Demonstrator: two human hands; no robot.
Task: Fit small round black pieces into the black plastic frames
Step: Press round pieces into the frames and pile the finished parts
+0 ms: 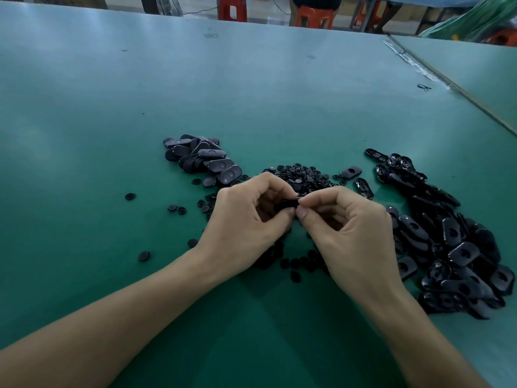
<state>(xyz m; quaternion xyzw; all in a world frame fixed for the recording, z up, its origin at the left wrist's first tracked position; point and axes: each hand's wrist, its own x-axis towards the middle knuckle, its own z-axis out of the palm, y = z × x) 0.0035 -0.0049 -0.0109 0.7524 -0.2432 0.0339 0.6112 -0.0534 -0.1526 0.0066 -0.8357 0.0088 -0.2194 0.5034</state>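
My left hand (246, 217) and my right hand (347, 228) meet fingertip to fingertip over the green table. Between them they pinch one black plastic frame (285, 205), mostly hidden by the fingers. Whether a round piece sits in it cannot be seen. Just beyond and under the hands lies a heap of small round black pieces (302, 175). A big pile of oval black frames (447, 236) lies to the right. A smaller stack of oval frames (204, 161) lies at the left rear.
Loose round pieces (144, 256) are scattered on the green table (112, 107) left of my left hand. A seam (458, 91) with a second table runs along the far right. Red stools (232, 8) stand beyond the far edge.
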